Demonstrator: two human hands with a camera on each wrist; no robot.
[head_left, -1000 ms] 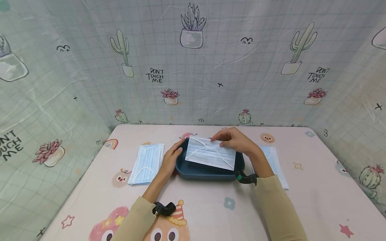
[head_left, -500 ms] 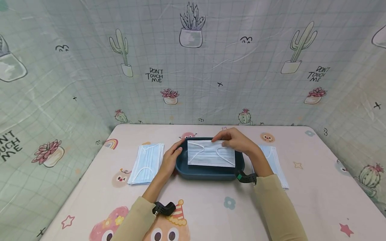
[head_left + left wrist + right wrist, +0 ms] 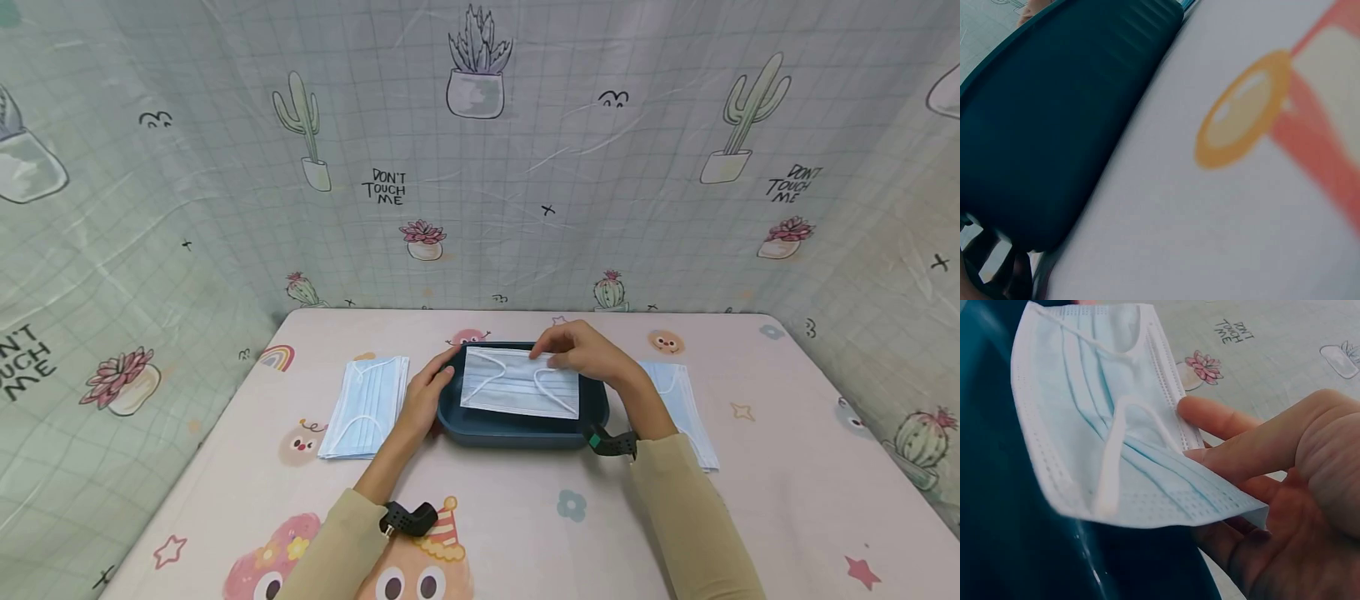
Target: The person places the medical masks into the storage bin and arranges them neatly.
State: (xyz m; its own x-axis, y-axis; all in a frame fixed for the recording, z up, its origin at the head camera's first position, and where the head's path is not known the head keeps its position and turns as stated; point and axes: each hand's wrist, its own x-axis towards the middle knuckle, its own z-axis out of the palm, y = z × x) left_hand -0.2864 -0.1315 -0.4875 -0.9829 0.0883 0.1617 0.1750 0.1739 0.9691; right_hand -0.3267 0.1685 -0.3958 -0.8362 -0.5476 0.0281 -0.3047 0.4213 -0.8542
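Note:
A dark blue plastic box point(image 3: 517, 435) without a lid stands on the table. At its left end my left hand point(image 3: 426, 392) grips the rim, thumb on top; some of its fingers point(image 3: 1017, 278) show against the box's end in the left wrist view. My right hand point(image 3: 588, 354) pinches a pale blue face mask point(image 3: 517, 383) by its far long edge, over the box's opening. Two white ear loops lie across the mask's pleats. In the right wrist view the mask point(image 3: 1097, 419) bends, its near corner lifted by the thumb, with fingers behind it.
Left of the box lies a stack of face masks point(image 3: 365, 408). More masks point(image 3: 686, 408) lie at the right, partly hidden by the right forearm. A patterned cloth point(image 3: 525, 167) hangs behind the table point(image 3: 525, 533).
Held by my right hand, the mask has swung from a steep slant to level, then to a slight slant, moving a little left and lower over the box. My left hand stays put.

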